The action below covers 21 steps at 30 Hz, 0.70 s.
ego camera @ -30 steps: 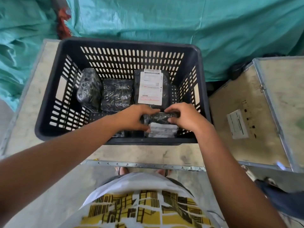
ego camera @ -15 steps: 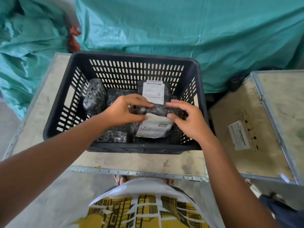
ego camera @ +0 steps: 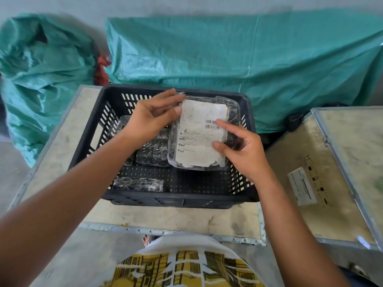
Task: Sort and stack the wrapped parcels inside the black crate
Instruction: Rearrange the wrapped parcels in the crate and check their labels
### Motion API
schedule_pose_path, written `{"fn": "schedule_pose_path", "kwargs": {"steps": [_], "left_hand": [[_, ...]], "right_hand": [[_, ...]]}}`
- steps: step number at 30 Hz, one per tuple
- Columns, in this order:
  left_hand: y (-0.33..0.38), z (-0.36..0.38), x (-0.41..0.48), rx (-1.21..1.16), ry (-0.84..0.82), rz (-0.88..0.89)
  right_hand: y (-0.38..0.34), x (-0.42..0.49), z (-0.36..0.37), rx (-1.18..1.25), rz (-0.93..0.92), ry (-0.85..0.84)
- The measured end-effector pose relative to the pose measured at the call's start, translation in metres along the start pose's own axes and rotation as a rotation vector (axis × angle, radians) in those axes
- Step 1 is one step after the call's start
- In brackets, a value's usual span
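Note:
The black slotted crate [ego camera: 186,200] stands on a worn board. Above its right half I hold a black parcel wrapped in clear film [ego camera: 200,141], its white shipping label with barcodes facing me. My left hand [ego camera: 152,119] grips its upper left edge and my right hand [ego camera: 241,147] grips its right side. Inside the crate, a wrapped black parcel [ego camera: 152,153] lies near the middle, with another partly hidden behind my left hand. A small flat one [ego camera: 138,184] lies at the near left.
The crate rests on a metal-edged board [ego camera: 165,218]. A second metal-edged box lid [ego camera: 331,172] with a white label sits to the right. Teal tarpaulin [ego camera: 248,59] covers things behind, and a teal sack [ego camera: 37,79] lies at the left.
Both hands lifted the labelled parcel from the crate's near right corner, raised it and turned its label up toward me. The view tilted upward.

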State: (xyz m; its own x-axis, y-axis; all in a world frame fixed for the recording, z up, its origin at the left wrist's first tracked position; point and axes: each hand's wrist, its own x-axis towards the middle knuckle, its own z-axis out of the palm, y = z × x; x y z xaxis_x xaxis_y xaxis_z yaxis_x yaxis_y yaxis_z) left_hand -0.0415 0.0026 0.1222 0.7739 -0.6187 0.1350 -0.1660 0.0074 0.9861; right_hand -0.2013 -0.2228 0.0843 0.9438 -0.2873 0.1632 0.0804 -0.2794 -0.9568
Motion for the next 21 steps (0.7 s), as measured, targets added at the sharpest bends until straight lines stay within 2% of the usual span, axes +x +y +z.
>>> {"fn": "schedule_pose_path", "kwargs": {"steps": [3, 6, 14, 18, 21], "left_hand": [[-0.011, 0.005, -0.004, 0.172, -0.084, -0.072], [-0.028, 0.013, -0.005, 0.224, -0.190, -0.173], [-0.090, 0.030, 0.017, 0.326, -0.148, -0.343], [-0.115, 0.038, 0.021, 0.357, -0.109, -0.367], [-0.127, 0.041, 0.022, 0.380, -0.161, -0.401]], "right_hand": [[0.008, 0.015, -0.001, 0.034, 0.039, 0.039], [0.019, 0.033, -0.001, 0.058, 0.125, 0.045], [0.059, 0.077, 0.021, -0.190, 0.296, -0.115], [0.079, 0.082, 0.035, -0.174, 0.377, -0.110], [0.091, 0.081, 0.041, -0.173, 0.431, -0.109]]}}
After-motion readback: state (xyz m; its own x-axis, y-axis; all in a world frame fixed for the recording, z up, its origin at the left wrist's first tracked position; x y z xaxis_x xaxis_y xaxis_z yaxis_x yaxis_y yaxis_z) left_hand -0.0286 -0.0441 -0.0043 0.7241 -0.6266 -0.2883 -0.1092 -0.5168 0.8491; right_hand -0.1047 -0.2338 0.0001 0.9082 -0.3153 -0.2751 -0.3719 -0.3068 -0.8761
